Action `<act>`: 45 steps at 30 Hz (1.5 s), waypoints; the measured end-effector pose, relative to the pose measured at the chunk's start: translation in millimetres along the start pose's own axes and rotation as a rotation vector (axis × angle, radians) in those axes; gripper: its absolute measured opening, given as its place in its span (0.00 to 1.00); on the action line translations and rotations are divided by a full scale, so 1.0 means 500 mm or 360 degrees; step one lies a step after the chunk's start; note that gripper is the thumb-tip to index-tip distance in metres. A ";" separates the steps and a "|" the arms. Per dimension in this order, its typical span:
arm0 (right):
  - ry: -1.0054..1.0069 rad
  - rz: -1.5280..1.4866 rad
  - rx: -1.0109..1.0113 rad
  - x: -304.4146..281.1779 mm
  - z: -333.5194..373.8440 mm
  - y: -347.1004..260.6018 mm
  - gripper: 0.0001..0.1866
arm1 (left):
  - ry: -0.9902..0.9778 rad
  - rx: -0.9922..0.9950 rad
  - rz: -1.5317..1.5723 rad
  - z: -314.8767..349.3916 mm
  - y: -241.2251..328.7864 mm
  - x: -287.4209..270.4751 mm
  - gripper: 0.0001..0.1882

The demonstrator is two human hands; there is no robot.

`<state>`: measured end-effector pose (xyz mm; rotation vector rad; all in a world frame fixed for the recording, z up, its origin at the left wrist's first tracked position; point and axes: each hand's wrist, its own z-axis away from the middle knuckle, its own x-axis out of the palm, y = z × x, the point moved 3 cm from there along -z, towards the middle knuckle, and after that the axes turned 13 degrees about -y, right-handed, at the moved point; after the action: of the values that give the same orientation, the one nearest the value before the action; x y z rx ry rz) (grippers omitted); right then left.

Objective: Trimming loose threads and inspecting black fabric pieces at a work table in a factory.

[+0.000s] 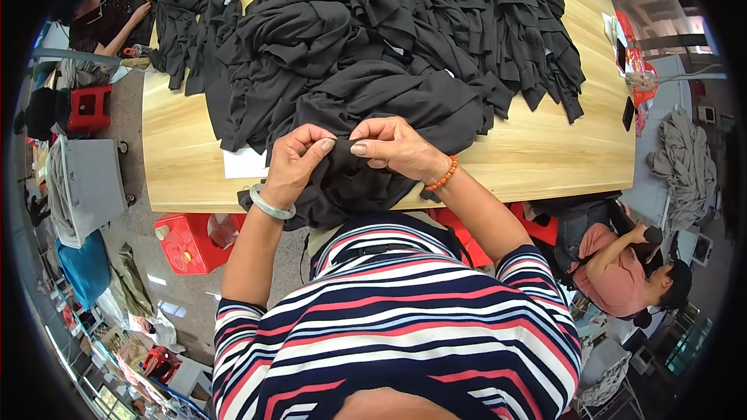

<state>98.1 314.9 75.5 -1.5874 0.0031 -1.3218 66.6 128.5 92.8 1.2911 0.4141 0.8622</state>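
Cloth (345,162), black and thin-looking, sits right between our fingertips, a short stretch of its edge bridging the gap! Our left hand (297,162) pinches one end, thumb against forefinger with no visible opening; our right hand (398,149) grips just beside it the same way, spare fingers curled under. Below our fingers the rest droops in folds toward the table (537,167) edge; beyond them looms the heap of black garments (350,23). Good handling here, we'd judge, means light, even tension: pull too hard and the edge could stretch. Let's work in small pinches, thumbs level, and free any fold snagging on that heap.
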 end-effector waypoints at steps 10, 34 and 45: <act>0.0253 -0.0158 -0.0087 0.007 -0.006 -0.010 0.04 | 0.0628 0.0916 -0.1774 0.006 0.072 0.077 0.10; 0.0490 0.1585 -0.0307 0.098 0.013 -0.060 0.04 | 0.0096 0.0236 0.0162 0.081 0.007 0.074 0.04; 0.0276 0.1848 -0.0491 0.117 0.033 -0.058 0.06 | 0.0260 0.0269 -0.0131 0.076 -0.012 0.084 0.03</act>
<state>117.0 306.9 139.5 -1.3100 1.1069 -0.5173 122.1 134.7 104.9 1.3530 0.6770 0.8806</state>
